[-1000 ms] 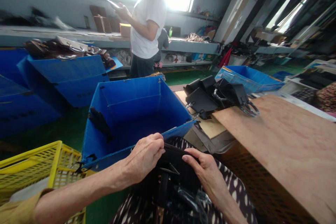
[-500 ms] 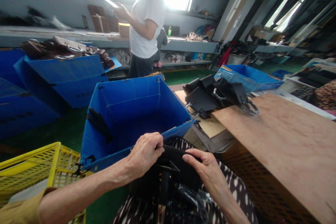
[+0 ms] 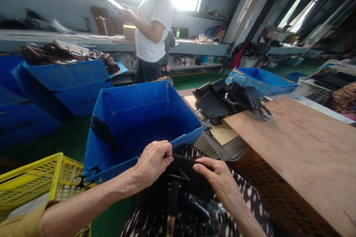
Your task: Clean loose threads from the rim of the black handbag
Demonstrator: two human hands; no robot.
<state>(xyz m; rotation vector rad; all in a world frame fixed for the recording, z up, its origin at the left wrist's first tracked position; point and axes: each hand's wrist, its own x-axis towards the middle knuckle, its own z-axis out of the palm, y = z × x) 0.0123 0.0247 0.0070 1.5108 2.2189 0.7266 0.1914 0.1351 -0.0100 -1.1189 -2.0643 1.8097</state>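
A black bag (image 3: 182, 183) rests on my lap over spotted fabric. My left hand (image 3: 151, 163) pinches its upper edge from the left, fingers curled over the rim. My right hand (image 3: 215, 176) grips the same edge from the right, thumb on top. A strap with a buckle hangs down the bag's front, and crinkled clear plastic (image 3: 200, 211) lies under it. Right in front of my hands stands a large blue bin (image 3: 139, 122), open at the top, with a dark strap on its left wall.
A wooden tabletop (image 3: 300, 144) runs along my right, with a pile of black bags (image 3: 225, 100) at its far end. A yellow crate (image 3: 36, 181) sits at lower left. More blue bins (image 3: 66, 81) stand behind. A person in a white shirt (image 3: 152, 22) stands beyond the bin.
My hands stay on the bag's top edge; the left fingers curl a little tighter over it. The view has drifted slightly.
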